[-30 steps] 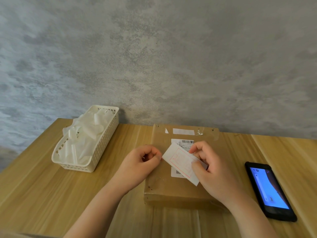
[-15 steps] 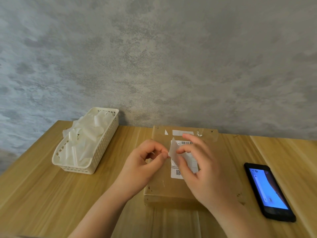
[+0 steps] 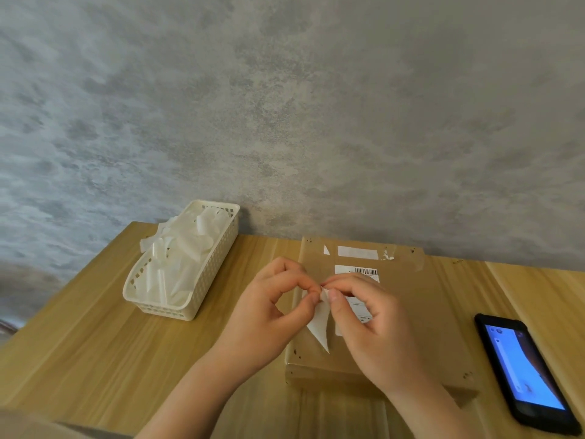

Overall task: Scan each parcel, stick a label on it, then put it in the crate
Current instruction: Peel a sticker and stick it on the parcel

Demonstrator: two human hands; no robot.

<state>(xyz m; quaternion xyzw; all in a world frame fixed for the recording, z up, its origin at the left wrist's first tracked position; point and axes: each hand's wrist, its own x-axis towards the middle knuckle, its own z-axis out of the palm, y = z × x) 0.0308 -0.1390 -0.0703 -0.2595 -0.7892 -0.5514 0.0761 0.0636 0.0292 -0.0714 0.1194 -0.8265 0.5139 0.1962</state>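
Wooden table: both hands pinch label (above parcel).

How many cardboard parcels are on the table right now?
1: a flat brown cardboard parcel lies on the wooden table under both hands, between the white plastic basket and the black phone.

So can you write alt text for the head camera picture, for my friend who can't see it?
Two hands, left and right, pinch a white label above a flat cardboard parcel on a wooden table. A white basket of paper scraps sits left, a phone right.
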